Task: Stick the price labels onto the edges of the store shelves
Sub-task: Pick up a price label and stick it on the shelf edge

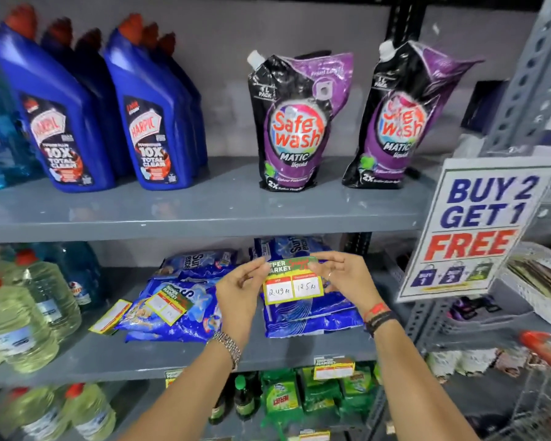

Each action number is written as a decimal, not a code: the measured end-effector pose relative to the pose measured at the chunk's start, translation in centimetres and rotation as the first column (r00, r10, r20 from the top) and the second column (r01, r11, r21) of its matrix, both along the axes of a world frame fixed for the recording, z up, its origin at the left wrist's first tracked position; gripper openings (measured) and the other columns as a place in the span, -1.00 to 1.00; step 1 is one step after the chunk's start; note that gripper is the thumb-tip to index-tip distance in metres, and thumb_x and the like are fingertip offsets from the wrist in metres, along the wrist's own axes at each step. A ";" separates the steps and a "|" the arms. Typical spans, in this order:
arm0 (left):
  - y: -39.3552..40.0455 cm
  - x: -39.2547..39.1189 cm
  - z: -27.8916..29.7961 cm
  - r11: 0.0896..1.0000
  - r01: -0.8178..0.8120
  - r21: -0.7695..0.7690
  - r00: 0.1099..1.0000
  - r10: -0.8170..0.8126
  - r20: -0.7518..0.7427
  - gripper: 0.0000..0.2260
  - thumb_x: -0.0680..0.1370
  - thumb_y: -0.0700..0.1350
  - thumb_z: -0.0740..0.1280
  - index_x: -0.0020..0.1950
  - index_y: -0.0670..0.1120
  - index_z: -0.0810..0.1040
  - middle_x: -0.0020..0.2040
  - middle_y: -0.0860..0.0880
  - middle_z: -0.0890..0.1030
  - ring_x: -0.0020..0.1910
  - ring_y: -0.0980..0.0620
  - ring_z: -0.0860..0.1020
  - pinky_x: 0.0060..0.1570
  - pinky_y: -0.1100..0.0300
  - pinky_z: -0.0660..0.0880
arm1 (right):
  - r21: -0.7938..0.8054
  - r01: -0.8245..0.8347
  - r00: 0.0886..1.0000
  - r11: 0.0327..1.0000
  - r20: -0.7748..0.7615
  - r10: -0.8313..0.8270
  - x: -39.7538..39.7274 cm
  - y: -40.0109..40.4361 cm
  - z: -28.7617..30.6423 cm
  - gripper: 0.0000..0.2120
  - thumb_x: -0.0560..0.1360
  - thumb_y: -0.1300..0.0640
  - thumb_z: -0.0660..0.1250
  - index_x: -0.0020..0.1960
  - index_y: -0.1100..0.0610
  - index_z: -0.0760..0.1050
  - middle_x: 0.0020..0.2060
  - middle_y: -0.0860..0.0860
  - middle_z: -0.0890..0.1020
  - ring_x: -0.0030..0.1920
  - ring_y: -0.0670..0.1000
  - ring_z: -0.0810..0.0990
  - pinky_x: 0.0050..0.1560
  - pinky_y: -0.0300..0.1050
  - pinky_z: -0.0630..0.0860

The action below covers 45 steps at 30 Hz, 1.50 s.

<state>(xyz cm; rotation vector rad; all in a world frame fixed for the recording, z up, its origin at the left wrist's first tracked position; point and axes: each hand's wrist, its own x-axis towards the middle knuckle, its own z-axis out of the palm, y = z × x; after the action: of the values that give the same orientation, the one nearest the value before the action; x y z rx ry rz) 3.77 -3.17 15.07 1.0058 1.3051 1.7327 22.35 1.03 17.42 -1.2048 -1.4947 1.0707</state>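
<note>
A yellow-edged price label (pixel 294 285) with handwritten prices hangs in the air in front of the middle shelf. My left hand (pixel 240 291) pinches its left edge and my right hand (pixel 344 276) pinches its top right corner. Two more labels lie loose on the middle shelf: one (pixel 169 303) on a blue detergent bag, another (pixel 111 316) at that bag's left. A label (pixel 333 367) is stuck on the middle shelf's front edge (pixel 109 370), with a second one (pixel 171 377) partly hidden behind my left forearm. The upper shelf's edge (pixel 204 229) is bare.
Blue toilet-cleaner bottles (pixel 64 122) and purple Safe Wash pouches (pixel 295 122) stand on the upper shelf. Blue detergent bags (pixel 312 316) and clear bottles (pixel 23 313) fill the middle shelf. A "Buy 2 Get 1 Free" sign (pixel 477 230) juts out at right, a red-handled cart (pixel 541 345) below it.
</note>
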 end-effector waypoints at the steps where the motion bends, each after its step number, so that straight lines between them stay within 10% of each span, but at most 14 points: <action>1: -0.1 0.7 0.4 0.999 0.009 0.041 0.999 -0.006 -0.054 -0.85 0.41 -0.16 0.46 -0.05 0.01 0.67 -0.15 -0.03 0.72 -0.17 0.06 0.67 -0.19 0.24 0.61 | 0.035 0.028 1.000 0.999 -0.005 -0.027 0.8 -0.4 0.2 -0.81 0.40 0.18 0.44 0.00 0.19 0.59 -0.29 0.07 0.67 -0.40 -0.15 0.61 -0.50 -0.29 0.52; 10: 0.5 5.8 7.0 0.955 0.103 0.278 0.888 0.038 -0.459 -0.86 0.38 -0.05 0.51 -0.12 -0.06 0.72 -0.25 0.08 0.71 -0.29 0.23 0.66 -0.21 0.42 0.56 | 0.268 0.297 0.954 0.916 -0.110 -0.277 6.4 -1.8 4.7 -0.93 0.38 0.12 0.46 -0.23 -0.01 0.58 -0.33 0.02 0.66 -0.24 0.05 0.64 -0.19 0.01 0.63; 17: 2.4 5.9 8.7 0.959 0.100 0.264 0.801 0.080 -0.594 -0.87 0.39 -0.05 0.49 -0.11 -0.04 0.71 -0.23 0.09 0.68 -0.20 0.20 0.62 -0.23 0.48 0.52 | 0.251 0.359 0.933 0.899 -0.080 -0.351 6.3 -1.1 5.6 -0.84 0.38 0.09 0.46 -0.08 0.13 0.59 -0.30 -0.06 0.63 -0.25 -0.04 0.63 -0.42 -0.39 0.54; 29: 3.2 5.9 9.4 0.963 0.084 0.255 0.643 0.143 -0.752 -0.89 0.41 0.01 0.46 -0.13 0.01 0.69 -0.20 0.09 0.70 -0.33 0.21 0.61 -0.27 0.40 0.54 | 0.230 0.404 0.914 0.885 -0.082 -0.396 6.3 -0.2 5.8 -0.87 0.37 0.05 0.47 -0.15 0.04 0.55 -0.25 0.01 0.67 -0.18 -0.03 0.66 -0.31 -0.27 0.62; 35: 3.0 5.6 10.3 0.955 0.013 0.298 0.345 0.275 -0.897 -0.86 0.43 0.16 0.38 -0.12 0.12 0.61 -0.16 0.15 0.64 -0.23 0.19 0.56 -0.42 0.29 0.39 | 0.400 0.540 0.813 0.740 -0.021 -0.582 5.6 -0.2 6.0 -0.77 0.28 -0.03 0.52 -0.21 0.03 0.52 -0.27 -0.03 0.61 -0.24 -0.05 0.56 -0.23 -0.24 0.54; 39: 4.0 5.2 10.4 0.908 0.086 0.409 0.152 0.394 -0.907 -0.70 0.45 0.21 0.31 0.11 0.14 0.60 0.12 0.12 0.59 0.08 0.05 0.51 -0.04 0.17 0.35 | 0.628 0.405 0.786 0.665 0.133 -0.604 4.9 0.1 6.7 -0.56 0.25 -0.15 0.50 -0.02 0.08 0.49 -0.04 -0.04 0.53 0.03 -0.06 0.44 0.04 -0.22 0.37; 45: 4.8 5.0 9.8 0.944 0.148 0.293 0.316 0.236 -0.919 -0.71 0.48 0.20 0.28 0.10 0.13 0.63 0.05 0.16 0.65 0.04 0.11 0.56 -0.06 0.23 0.43 | 0.547 0.355 0.795 0.758 0.249 -0.552 4.9 1.2 6.5 -0.54 0.26 -0.12 0.49 0.07 0.07 0.56 0.11 0.00 0.63 0.20 0.04 0.49 0.42 0.08 0.22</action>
<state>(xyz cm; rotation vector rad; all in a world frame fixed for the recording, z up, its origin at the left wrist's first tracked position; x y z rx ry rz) 8.73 1.58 24.86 2.5025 1.7245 1.3341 27.25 2.23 23.88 -1.3764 -1.5133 0.0917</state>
